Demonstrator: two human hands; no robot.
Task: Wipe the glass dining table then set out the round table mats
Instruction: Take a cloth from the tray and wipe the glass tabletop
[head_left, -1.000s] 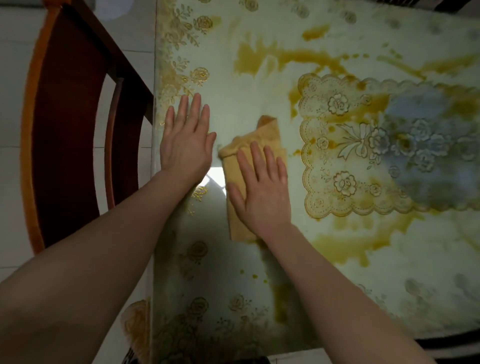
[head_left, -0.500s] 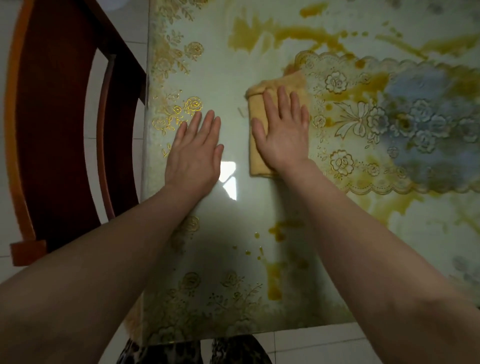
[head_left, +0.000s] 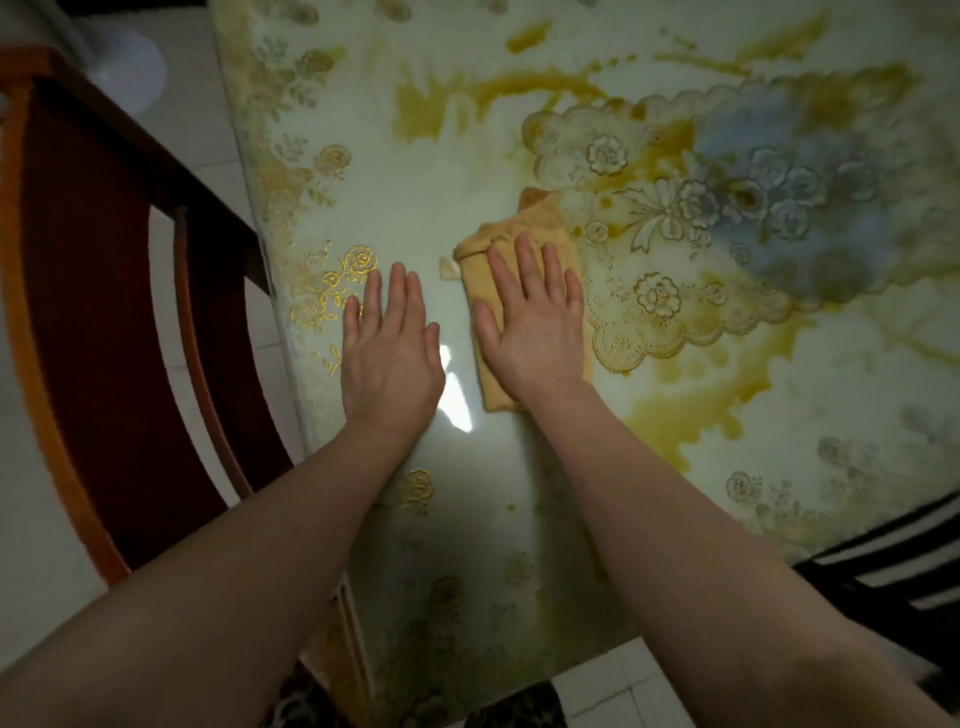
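Note:
A glass dining table (head_left: 363, 197) with gold flower prints carries yellow-brown smears across its top. My right hand (head_left: 535, 322) lies flat, fingers apart, pressing a folded yellow cloth (head_left: 540, 228) onto the glass at the edge of a lace-patterned floral panel (head_left: 727, 218). My left hand (head_left: 389, 353) rests flat on the glass to the left of the cloth, fingers together, holding nothing. No round mats are in view.
A dark red wooden chair (head_left: 93, 291) with an orange rim stands close against the table's left edge. A black-and-white striped thing (head_left: 893, 566) shows at the lower right. White floor tiles (head_left: 613, 691) lie below the near edge. Smears (head_left: 691, 410) sit right of my right hand.
My right hand has slid the cloth away from me and then back toward me along the lace panel's edge. My left hand stays flat on the glass. The view has shifted.

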